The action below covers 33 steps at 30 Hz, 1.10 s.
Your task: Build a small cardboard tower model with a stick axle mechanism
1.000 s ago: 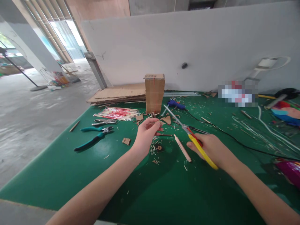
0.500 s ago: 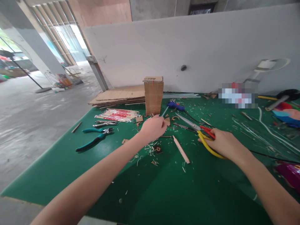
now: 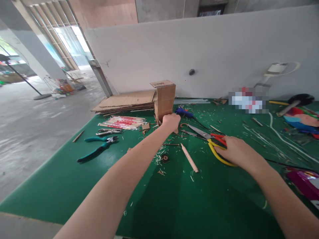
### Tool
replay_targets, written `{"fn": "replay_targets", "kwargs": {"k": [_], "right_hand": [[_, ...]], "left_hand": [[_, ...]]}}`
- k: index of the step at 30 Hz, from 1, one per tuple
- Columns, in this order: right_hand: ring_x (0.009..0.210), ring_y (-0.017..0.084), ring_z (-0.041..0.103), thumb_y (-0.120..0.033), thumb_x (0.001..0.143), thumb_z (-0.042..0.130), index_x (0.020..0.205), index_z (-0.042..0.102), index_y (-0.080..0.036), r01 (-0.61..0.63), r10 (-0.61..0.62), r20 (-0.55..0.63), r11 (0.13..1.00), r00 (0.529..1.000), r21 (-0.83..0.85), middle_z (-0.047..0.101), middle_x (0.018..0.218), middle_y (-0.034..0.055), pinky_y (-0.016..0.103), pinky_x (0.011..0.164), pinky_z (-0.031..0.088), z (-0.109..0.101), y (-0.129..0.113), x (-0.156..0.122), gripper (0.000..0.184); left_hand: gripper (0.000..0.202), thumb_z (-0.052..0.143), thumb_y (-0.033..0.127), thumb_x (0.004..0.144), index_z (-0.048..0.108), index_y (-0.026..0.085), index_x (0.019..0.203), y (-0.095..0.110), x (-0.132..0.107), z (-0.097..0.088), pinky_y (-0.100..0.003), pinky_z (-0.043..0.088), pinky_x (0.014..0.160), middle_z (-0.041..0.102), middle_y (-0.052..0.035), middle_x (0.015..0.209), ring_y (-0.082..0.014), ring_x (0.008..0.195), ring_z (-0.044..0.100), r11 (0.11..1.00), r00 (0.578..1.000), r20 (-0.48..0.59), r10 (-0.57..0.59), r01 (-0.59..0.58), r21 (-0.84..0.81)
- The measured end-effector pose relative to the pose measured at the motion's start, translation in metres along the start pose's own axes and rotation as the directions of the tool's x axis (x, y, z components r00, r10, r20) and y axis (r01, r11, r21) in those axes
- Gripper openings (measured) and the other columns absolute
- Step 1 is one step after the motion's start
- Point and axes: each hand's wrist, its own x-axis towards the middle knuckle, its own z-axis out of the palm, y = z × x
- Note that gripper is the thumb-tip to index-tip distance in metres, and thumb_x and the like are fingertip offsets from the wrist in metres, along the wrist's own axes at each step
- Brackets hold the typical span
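Observation:
My left hand (image 3: 171, 122) is closed at the lower front of a tall cardboard box (image 3: 166, 99), which stands upright but turned at an angle, a flap jutting left at its top. My fingertips are partly hidden by the hand. My right hand (image 3: 231, 149) is closed around the red and yellow handles of a pair of scissors (image 3: 203, 133), low over the table, blades pointing left toward the box. Just under the blades lies a thin dark metal tool (image 3: 190, 133). A pale wooden stick (image 3: 189, 157) with a tapered end lies between my hands.
Teal-handled cutting pliers (image 3: 99, 148), metal pliers (image 3: 109, 131) and wrapped chopsticks (image 3: 122, 122) lie left on the green table (image 3: 99, 186). Cardboard sheets (image 3: 124, 103) are stacked behind. A blue glue gun (image 3: 183, 113) sits right of the box. Shavings and cardboard scraps litter the middle.
My left hand has moved up and slightly right against the box, and the box has turned so its side shows. My right hand still holds the scissors in about the same place.

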Motion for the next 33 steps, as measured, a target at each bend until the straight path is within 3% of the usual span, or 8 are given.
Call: {"fn": "replay_targets", "kwargs": {"k": [4, 7, 10, 13, 16, 20, 26, 33], "right_hand": [[0.071, 0.029, 0.062, -0.056, 0.082, 0.041, 0.086, 0.062, -0.018, -0.084, 0.084, -0.235, 0.996, 0.968, 0.008, 0.066, 0.086, 0.0142, 0.033, 0.049, 0.038, -0.011, -0.005, -0.007, 0.044], [0.08, 0.026, 0.062, -0.048, 0.085, 0.044, 0.099, 0.058, -0.018, 0.042, 0.09, -0.406, 0.951, 0.909, 0.306, 0.066, 0.091, 0.0125, 0.035, 0.061, 0.045, -0.014, -0.017, -0.011, 0.036], [0.075, 0.02, 0.064, -0.047, 0.085, 0.048, 0.106, 0.052, -0.02, 0.136, 0.026, -0.184, 0.569, 0.983, 0.811, 0.065, 0.09, 0.0087, 0.033, 0.062, 0.052, -0.008, -0.042, -0.014, 0.035], [0.076, 0.018, 0.064, -0.044, 0.081, 0.056, 0.099, 0.054, -0.021, 0.062, -0.194, -0.006, 0.286, 0.981, 0.956, 0.064, 0.088, 0.0049, 0.034, 0.064, 0.056, -0.005, -0.07, -0.019, 0.03], [0.068, 0.015, 0.063, -0.039, 0.079, 0.059, 0.09, 0.058, -0.02, 0.036, -0.264, 0.025, 0.223, 0.964, 0.974, 0.063, 0.077, 0.0009, 0.034, 0.068, 0.057, -0.007, -0.09, -0.023, 0.022], [0.068, 0.014, 0.065, -0.035, 0.075, 0.066, 0.086, 0.06, -0.019, 0.006, -0.172, 0.011, 0.098, 0.985, 0.995, 0.064, 0.075, 0.0001, 0.034, 0.073, 0.057, -0.007, -0.101, -0.021, 0.02], [0.07, 0.015, 0.067, -0.035, 0.069, 0.073, 0.082, 0.062, -0.019, -0.051, -0.069, 0.039, -0.173, 0.997, 0.984, 0.067, 0.076, 0.0005, 0.037, 0.079, 0.056, 0.018, -0.119, -0.017, 0.024], [0.067, 0.013, 0.065, -0.033, 0.074, 0.07, 0.085, 0.063, -0.02, -0.04, -0.138, 0.018, -0.161, 0.99, 0.986, 0.066, 0.075, -0.0001, 0.034, 0.073, 0.057, 0.031, -0.121, -0.026, 0.018]], "left_hand": [[0.022, 0.053, 0.016, 0.081, 0.067, 0.012, 0.098, -0.001, -0.018, -0.012, -0.037, 0.048, 0.078, 0.063, -0.0173, 0.104, -0.0282, 0.094, 0.063, 0.993, 0.993, -0.036, 0.113, -0.114, -0.025], [0.022, 0.048, 0.024, 0.085, 0.064, 0.02, 0.101, 0.006, -0.05, -0.022, -0.03, 0.047, 0.076, 0.061, -0.0082, 0.105, -0.0216, 0.093, 0.061, 0.966, 0.967, -0.075, 0.242, -0.247, -0.073], [0.023, 0.045, 0.025, 0.088, 0.063, 0.021, 0.101, 0.014, -0.094, -0.029, -0.026, 0.044, 0.069, 0.061, -0.0064, 0.097, -0.0173, 0.082, 0.06, 0.856, 0.862, -0.162, 0.48, -0.501, -0.127], [0.025, 0.042, 0.025, 0.089, 0.065, 0.02, 0.098, 0.013, -0.133, -0.03, -0.025, 0.04, 0.061, 0.059, -0.007, 0.088, -0.0159, 0.073, 0.057, 0.807, 0.806, -0.222, 0.548, -0.58, -0.111], [0.028, 0.04, 0.026, 0.09, 0.064, 0.021, 0.103, 0.003, -0.155, -0.025, -0.025, 0.039, 0.057, 0.059, -0.0069, 0.086, -0.0149, 0.069, 0.055, 0.838, 0.83, -0.261, 0.493, -0.534, -0.114], [0.021, 0.046, 0.026, 0.089, 0.064, 0.021, 0.099, -0.011, -0.161, -0.015, -0.025, 0.042, 0.063, 0.057, -0.0052, 0.086, -0.0135, 0.072, 0.055, 0.838, 0.866, -0.413, 0.282, -0.432, -0.332], [0.016, 0.054, 0.021, 0.083, 0.062, 0.018, 0.097, -0.009, -0.163, -0.01, -0.025, 0.043, 0.06, 0.053, 0.0001, 0.069, -0.0121, 0.065, 0.05, 0.756, 0.914, -0.402, 0.057, -0.302, -0.58], [0.015, 0.055, 0.026, 0.084, 0.065, 0.019, 0.094, -0.007, -0.168, -0.014, -0.022, 0.04, 0.054, 0.055, -0.001, 0.077, -0.0087, 0.059, 0.047, 0.669, 0.958, -0.284, 0.051, -0.244, -0.702]]}}
